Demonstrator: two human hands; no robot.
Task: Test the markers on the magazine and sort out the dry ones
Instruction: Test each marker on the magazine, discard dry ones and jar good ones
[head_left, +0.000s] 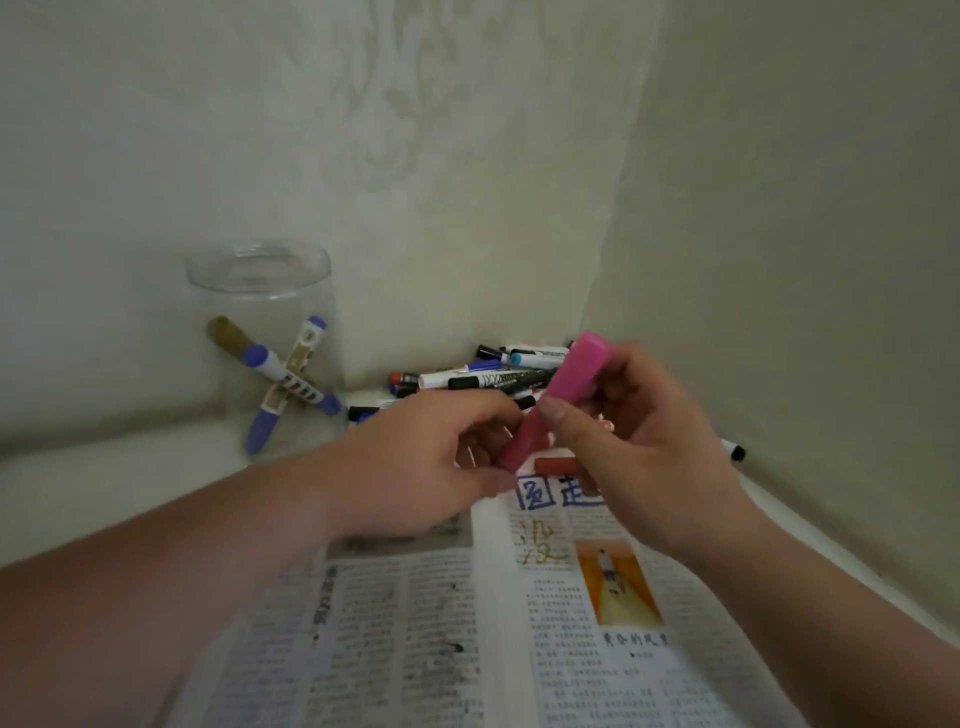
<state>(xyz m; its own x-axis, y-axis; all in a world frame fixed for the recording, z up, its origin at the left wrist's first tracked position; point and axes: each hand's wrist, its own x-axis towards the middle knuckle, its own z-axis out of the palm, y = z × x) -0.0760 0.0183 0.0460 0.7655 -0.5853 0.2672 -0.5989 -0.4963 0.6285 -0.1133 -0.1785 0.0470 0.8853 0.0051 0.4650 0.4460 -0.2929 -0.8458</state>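
A pink marker (571, 382) is held tilted above the top of the open magazine (467, 613). My right hand (644, 441) grips its upper part, thumb on the barrel. My left hand (431, 457) holds its lower, darker end with curled fingers. Behind the hands, a pile of markers (483, 376) with black, blue and red caps lies in the corner. A red marker (556, 465) lies on the magazine's top edge, partly hidden by my right hand.
A clear plastic jar (265, 332) stands at the back left with a few purple-capped markers inside. One black-capped marker (733, 450) lies alone at the right by the wall. Walls close in at the back and right.
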